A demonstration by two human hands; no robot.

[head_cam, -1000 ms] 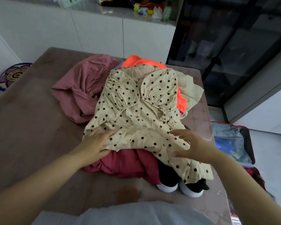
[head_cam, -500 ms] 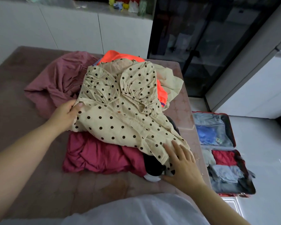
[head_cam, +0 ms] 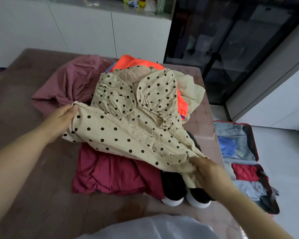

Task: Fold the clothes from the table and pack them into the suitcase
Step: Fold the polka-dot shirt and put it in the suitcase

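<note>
Spreading between both hands at the centre of the frame, the dotted dress (head_cam: pixel 128 131) lies draped over a pile of other clothes on the table (head_cam: pixel 24 169). The left hand (head_cam: pixel 60 119), at mid-left, pinches a corner of its edge, thumb on top and fingers curled under. The right hand (head_cam: pixel 207 175), at lower right, has its fingers closed round a bunch of the hem. The cloth looks thin, light and limp: it sags and creases between the two grips, and only the gathered, puffed parts toward the top hold a little bulk. It should lift with no effort but will not keep a shape, so the best holds are probably seams and corners, taken well apart to keep it taut before it is laid flat for folding. A loose grip may let it slip or bunch. Under it are a maroon garment (head_cam: pixel 110 173) and black shoes (head_cam: pixel 173 185), with orange (head_cam: pixel 138 62) and mauve (head_cam: pixel 72 81) pieces behind. The suitcase (head_cam: pixel 255 144) lies open on the floor at the right edge, partly filled.
</note>
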